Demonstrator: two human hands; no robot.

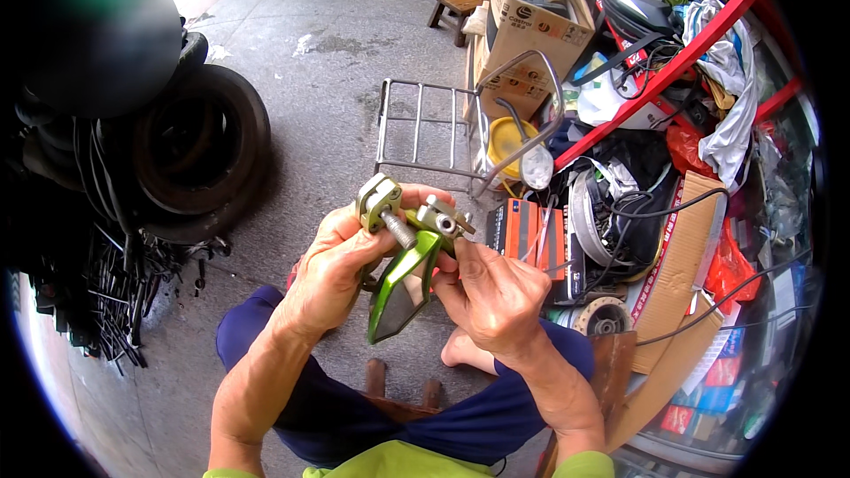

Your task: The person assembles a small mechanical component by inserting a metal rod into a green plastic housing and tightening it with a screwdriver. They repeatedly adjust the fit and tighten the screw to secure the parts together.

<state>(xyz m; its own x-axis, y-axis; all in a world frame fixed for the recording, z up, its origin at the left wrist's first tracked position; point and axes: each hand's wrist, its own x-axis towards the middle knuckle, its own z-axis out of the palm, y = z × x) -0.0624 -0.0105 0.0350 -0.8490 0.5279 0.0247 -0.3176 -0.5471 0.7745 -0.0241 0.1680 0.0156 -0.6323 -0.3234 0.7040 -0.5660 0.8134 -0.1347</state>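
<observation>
In front of my lap, both hands work on a green-framed mirror [407, 296] with an angular grey face, tilted downward. My left hand [332, 279] is closed round its upper part, where a pale metal clamp [378, 199] and a coarse-threaded bolt [398, 228] stick out above the thumb. A smaller silver bracket [443, 217] with a round hole sits at the mirror's top, by the fingertips of both hands. My right hand [496, 292] pinches at the mirror's right edge, just below this bracket. The fingers hide how the parts join.
A metal rack [425, 124] stands ahead on the grey floor. Stacked tyres [204, 150] and a heap of dark metal rods [115, 292] lie at left. On the right are a cardboard box [540, 26], orange-black boxes [531, 235], cables and a red rail [664, 71].
</observation>
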